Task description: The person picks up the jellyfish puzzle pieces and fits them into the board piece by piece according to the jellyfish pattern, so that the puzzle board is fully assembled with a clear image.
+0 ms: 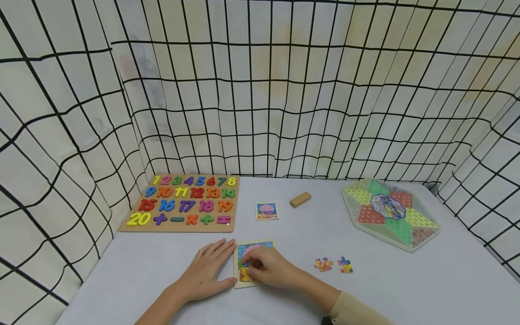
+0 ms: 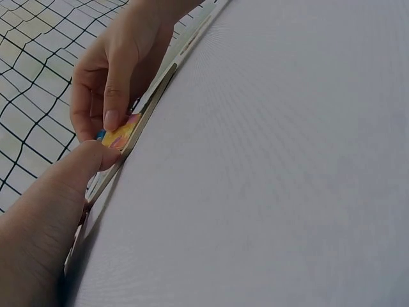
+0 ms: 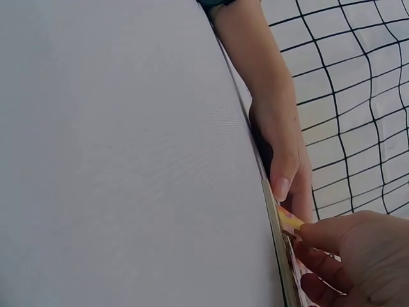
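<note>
A small wooden jigsaw puzzle board (image 1: pixel 243 285) with a blue and pink picture lies on the white table before me. My left hand (image 1: pixel 207 273) rests flat along its left side, fingers straight, the thumb at the lower left corner. Over the board, my right hand (image 1: pixel 276 268) pinches a yellow puzzle piece (image 2: pixel 121 133) between thumb and fingers at the lower left of the picture. The same yellow piece (image 3: pixel 291 218) shows partly in the right wrist view; the fingers hide much of the board. Two loose puzzle pieces (image 1: pixel 323 264) lie right of my right hand.
Behind the board sit a small jellyfish picture card (image 1: pixel 266 211) and a wooden block (image 1: pixel 300 199). A number board (image 1: pixel 180 228) stands back left, a hexagonal game box (image 1: pixel 390 212) back right. Black netting (image 1: pixel 252 108) before white cloth encloses the table.
</note>
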`<state>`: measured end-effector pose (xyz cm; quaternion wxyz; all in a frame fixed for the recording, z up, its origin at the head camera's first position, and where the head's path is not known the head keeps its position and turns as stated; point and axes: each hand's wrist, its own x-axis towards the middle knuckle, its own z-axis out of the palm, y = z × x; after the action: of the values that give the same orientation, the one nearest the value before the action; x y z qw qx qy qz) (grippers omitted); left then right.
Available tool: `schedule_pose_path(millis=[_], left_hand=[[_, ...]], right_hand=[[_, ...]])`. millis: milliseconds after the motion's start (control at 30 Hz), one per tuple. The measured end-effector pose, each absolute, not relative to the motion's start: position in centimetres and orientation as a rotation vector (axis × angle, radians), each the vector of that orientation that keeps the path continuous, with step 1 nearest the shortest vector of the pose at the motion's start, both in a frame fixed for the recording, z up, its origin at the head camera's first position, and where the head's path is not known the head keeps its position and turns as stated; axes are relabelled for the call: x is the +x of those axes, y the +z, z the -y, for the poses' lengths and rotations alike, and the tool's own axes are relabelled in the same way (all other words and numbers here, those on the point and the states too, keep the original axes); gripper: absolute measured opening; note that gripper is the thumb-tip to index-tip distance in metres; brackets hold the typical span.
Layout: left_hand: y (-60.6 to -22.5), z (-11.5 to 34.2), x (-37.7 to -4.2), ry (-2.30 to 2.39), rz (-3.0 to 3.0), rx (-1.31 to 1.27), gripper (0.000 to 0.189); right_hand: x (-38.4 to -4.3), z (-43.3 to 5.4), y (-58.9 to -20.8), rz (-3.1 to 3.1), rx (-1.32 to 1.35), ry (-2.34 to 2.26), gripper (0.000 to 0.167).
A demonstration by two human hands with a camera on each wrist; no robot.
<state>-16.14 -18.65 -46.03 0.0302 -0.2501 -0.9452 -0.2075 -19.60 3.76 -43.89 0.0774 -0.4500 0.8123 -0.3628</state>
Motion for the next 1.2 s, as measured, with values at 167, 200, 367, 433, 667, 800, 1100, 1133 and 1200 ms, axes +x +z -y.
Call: schedule_pose_path(millis=[167,200,367,433,667,800,1100,1133,1200], left_hand=[[-45.99,18.61,-16.10,-0.629,2.917,-0.773,0.082],[-45.99,18.60,-16.10,-0.626,2.917,-0.775,0.082],[-46.00,18.62,-16.13,-0.610,2.908,-0.787,0.082],[-45.98,18.61,-16.11,-0.606,2.903,-0.787,0.082],[-46.01,18.55,-16.10,-0.610,2.899,-0.784,0.082],[-46.04,18.55,-16.06,-0.613,2.897,-0.780,0.081],[-46.10,18.61,-16.03,-0.614,2.882,-0.791,0.081],[-46.10,18.60,-16.02,-0.614,2.881,-0.792,0.081],[-46.10,18.59,-16.02,-0.610,2.883,-0.793,0.081]], right_hand=[[-19.64,-3.57,-44.13,-2.528,-1.366,-0.962,0.018],[-19.64,-3.54,-44.15,-2.548,-1.376,-0.930,0.019],[-19.59,-3.53,-44.15,-2.600,-1.399,-0.840,0.022],[-19.56,-3.52,-44.17,-2.604,-1.397,-0.846,0.023],[-19.47,-3.52,-44.54,-2.630,-1.394,-0.894,0.023],[-19.38,-3.51,-44.57,-2.642,-1.392,-0.898,0.024],[-19.18,-3.34,-44.59,-2.681,-1.351,-0.890,0.022],[-19.17,-3.32,-44.60,-2.688,-1.345,-0.886,0.021],[-19.14,-3.27,-44.63,-2.705,-1.331,-0.873,0.019]])
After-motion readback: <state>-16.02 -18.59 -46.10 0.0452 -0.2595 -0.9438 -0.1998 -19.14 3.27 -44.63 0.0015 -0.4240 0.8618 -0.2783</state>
